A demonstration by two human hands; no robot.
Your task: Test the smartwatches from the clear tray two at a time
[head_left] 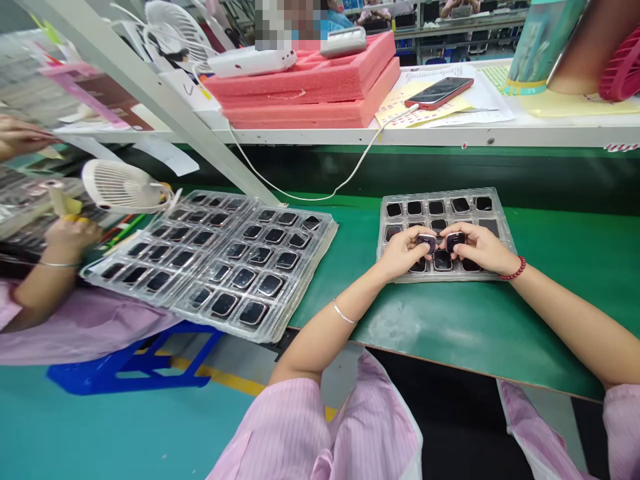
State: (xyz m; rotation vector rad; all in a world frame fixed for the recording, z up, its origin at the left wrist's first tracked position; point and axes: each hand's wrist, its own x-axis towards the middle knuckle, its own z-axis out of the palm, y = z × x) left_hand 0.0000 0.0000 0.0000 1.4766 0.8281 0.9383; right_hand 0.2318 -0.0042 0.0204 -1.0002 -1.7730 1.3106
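Observation:
Above a clear plastic tray [504, 228], my left hand [403, 253] pinches a small dark smartwatch case [427, 242] between thumb and fingers. A second, similar smartwatch case [455, 239] is in the fingers of my right hand [483, 249]. The two cases are close together, with a narrow gap between them. Rows of dark square-faced watch cases [443, 260] lie in the tray's pockets, and some pockets are hidden under my hands. One pocket at the tray's right side shows a plain dark grey square [489, 228].
To the left, stacked clear trays [327, 233] hold many similar cases. A co-worker's fist [73, 233] is beside a white fan [120, 185]. On the shelf [450, 137] above are pink foam blocks [300, 110] and a phone [440, 92], whose white cable [320, 199] droops toward the green table [425, 320].

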